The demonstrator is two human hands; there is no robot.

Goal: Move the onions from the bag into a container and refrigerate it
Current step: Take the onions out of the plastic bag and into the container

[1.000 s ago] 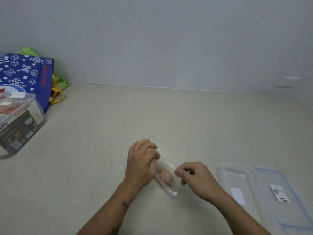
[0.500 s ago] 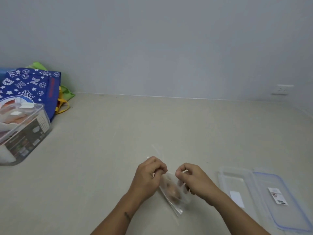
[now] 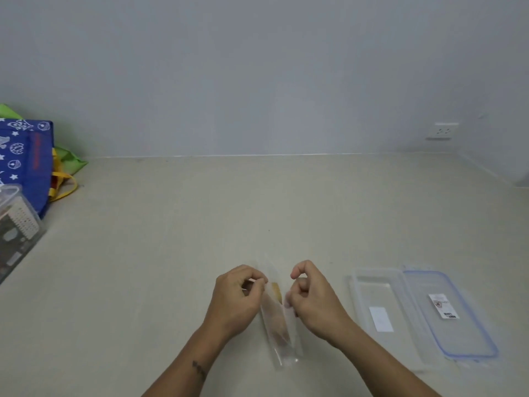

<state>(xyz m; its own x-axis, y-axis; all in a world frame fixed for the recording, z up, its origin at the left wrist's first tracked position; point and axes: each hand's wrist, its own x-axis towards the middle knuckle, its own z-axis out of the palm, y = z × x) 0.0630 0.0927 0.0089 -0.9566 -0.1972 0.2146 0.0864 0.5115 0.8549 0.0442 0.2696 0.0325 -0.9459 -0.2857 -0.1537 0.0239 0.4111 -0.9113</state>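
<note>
A small clear plastic bag (image 3: pixel 282 333) lies on the beige counter between my hands, with pale brownish onions (image 3: pixel 276 313) showing dimly through it. My left hand (image 3: pixel 237 299) pinches the left side of the bag's mouth. My right hand (image 3: pixel 313 299) pinches the right side, its fingers curled. To the right lies a clear rectangular container (image 3: pixel 375 313), open and flat on the counter. Its blue-rimmed lid (image 3: pixel 455 313) rests beside it, overlapping its right edge.
At the far left stands a blue printed tote bag (image 3: pixel 27 159) with green and yellow fabric behind it. In front of the tote sits a clear lidded box (image 3: pixel 15 233). A wall socket (image 3: pixel 442 130) is on the back wall, right.
The camera view has shifted. My hands have drawn the bag's mouth apart and the bag has turned from slanted to nearly lengthwise toward me.
</note>
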